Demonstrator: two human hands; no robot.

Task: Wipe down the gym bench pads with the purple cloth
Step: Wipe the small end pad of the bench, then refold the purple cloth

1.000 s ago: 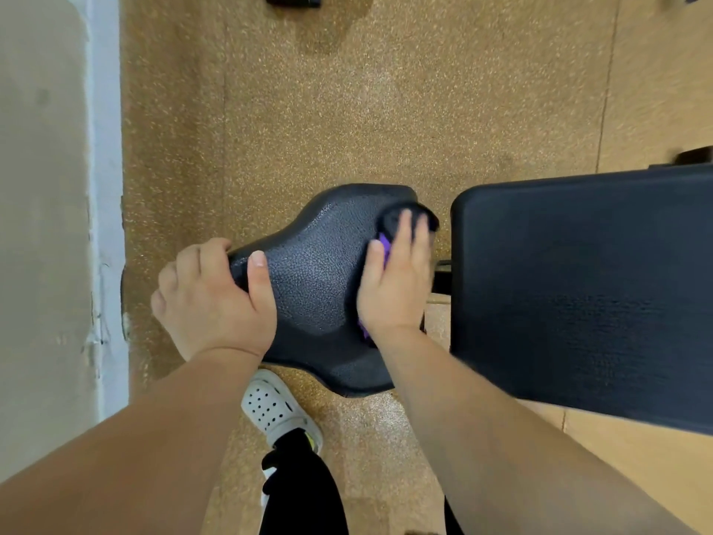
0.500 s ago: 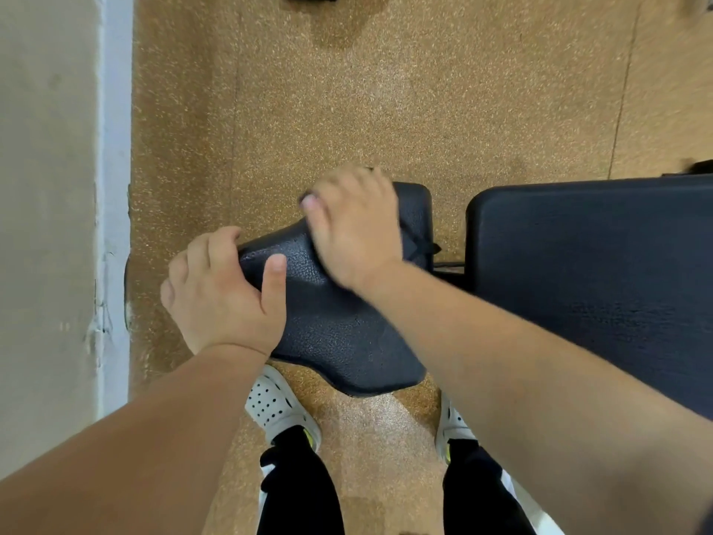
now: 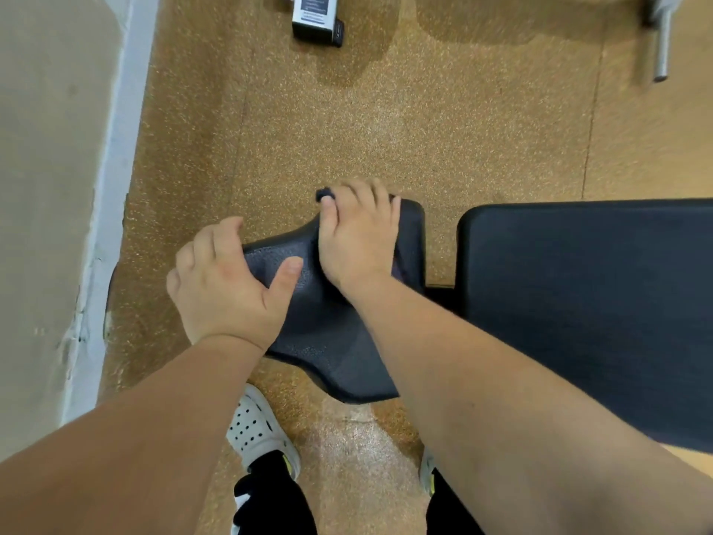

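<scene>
The black seat pad (image 3: 332,341) of the gym bench lies below me, with the long black back pad (image 3: 578,303) to its right across a narrow gap. My left hand (image 3: 227,287) holds the seat pad's narrow left end, fingers over the edge and thumb on top. On the pad's far edge my right hand (image 3: 359,241) presses down flat on the purple cloth (image 3: 323,195). Only a dark tip of the cloth shows past my thumb; the hand hides the remainder.
A beige wall (image 3: 46,225) with a white baseboard (image 3: 115,187) runs along the left. On the speckled brown floor, a small box (image 3: 314,17) lies at the top and a metal bar (image 3: 661,44) at the top right. My white shoe (image 3: 258,430) stands under the seat pad.
My right hand has slid with the cloth from the seat pad's right side to its far edge. The left hand has stayed on the narrow end.
</scene>
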